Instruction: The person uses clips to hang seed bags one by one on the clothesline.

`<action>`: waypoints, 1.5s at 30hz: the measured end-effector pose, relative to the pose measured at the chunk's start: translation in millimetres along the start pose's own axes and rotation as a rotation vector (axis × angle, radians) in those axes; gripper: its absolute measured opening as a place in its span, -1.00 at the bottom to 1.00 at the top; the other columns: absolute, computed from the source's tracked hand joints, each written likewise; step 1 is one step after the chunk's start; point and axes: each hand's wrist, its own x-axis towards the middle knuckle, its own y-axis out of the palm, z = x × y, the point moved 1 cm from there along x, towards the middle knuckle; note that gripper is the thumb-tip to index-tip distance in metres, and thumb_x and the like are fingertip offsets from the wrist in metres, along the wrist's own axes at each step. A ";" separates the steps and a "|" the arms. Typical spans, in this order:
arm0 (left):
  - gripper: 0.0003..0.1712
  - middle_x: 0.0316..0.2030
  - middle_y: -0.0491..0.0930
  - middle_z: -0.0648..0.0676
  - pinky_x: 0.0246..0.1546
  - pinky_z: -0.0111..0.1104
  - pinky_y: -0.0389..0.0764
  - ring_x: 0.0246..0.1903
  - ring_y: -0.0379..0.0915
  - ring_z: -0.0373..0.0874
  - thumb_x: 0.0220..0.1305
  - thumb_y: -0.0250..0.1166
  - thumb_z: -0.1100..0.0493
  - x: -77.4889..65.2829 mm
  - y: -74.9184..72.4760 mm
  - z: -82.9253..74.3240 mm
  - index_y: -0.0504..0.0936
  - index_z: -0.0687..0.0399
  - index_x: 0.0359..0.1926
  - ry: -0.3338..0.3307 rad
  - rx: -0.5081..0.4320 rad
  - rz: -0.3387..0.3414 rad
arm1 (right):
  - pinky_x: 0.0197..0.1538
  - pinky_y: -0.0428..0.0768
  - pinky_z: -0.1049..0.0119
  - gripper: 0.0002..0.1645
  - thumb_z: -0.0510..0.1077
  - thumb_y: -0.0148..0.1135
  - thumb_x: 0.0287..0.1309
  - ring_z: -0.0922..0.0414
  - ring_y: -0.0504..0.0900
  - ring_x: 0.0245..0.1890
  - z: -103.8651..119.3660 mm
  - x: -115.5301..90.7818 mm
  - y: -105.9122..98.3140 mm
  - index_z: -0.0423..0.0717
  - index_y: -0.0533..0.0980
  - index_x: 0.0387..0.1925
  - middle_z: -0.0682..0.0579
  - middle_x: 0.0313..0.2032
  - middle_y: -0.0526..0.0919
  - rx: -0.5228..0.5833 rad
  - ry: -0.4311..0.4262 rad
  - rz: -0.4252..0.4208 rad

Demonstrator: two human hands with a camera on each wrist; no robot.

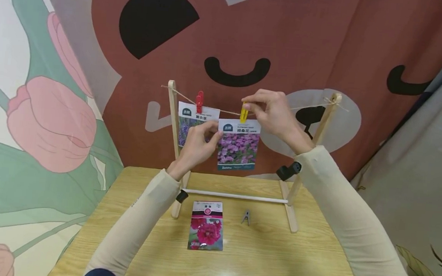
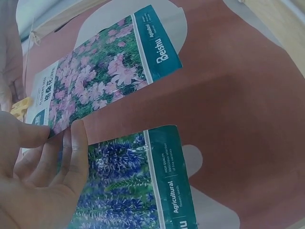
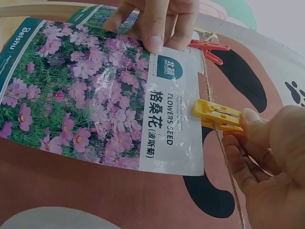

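The pink-flower packet (image 1: 237, 150) hangs near the middle of the head view, and it looks super light: thin, flat, probably bendy like foil or slick paper. It's glossy too, with bright reflections in the right wrist view, so I'd guess it could slide a bit if you pinch it too lazily. Not really fragile imo, though a hard squeeze might crease it. I'd take it by a side edge up near the top corner, which is pretty much where the left hand (image 1: 199, 143) has it, thumb and fingers pinched together on the packet's left edge in the head view. So most of the packet sits to the right of that grip and below it. The right hand (image 1: 272, 113) is up at the top right of it, thumb and fingers clamped on the tail end of the yellow clothespin (image 1: 243, 114). The pin's nose overlaps the packet's white top strip, right where the twine (image 3: 235, 193) runs; can't tell if it's biting fully. Small springy plastic thing by the look of it, best squeezed at the tail.
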 end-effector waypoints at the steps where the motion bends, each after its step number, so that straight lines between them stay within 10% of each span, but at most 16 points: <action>1: -0.82 -0.24 0.80 0.11 -0.36 -0.25 0.65 -0.41 0.72 -0.02 0.57 0.28 0.22 -0.1 -0.2 -0.1 0.74 0.19 0.03 -0.001 0.000 0.000 | -0.40 0.39 0.33 -0.79 -0.21 0.36 0.45 0.11 0.49 -0.49 0.3 0.1 0.3 -0.19 0.80 -0.01 -0.07 -0.28 0.78 0.000 0.000 0.004; 45: -0.81 -0.20 0.79 0.10 -0.21 -0.16 0.75 -0.32 0.77 0.07 0.57 0.27 0.22 -1.2 -6.7 6.9 0.72 0.17 0.07 0.021 0.001 -0.019 | -0.04 0.78 0.05 -0.58 -0.14 0.44 0.39 0.00 0.81 -0.18 -2.0 -2.2 9.6 -0.20 0.69 0.21 -0.12 -0.07 0.80 0.047 0.079 0.071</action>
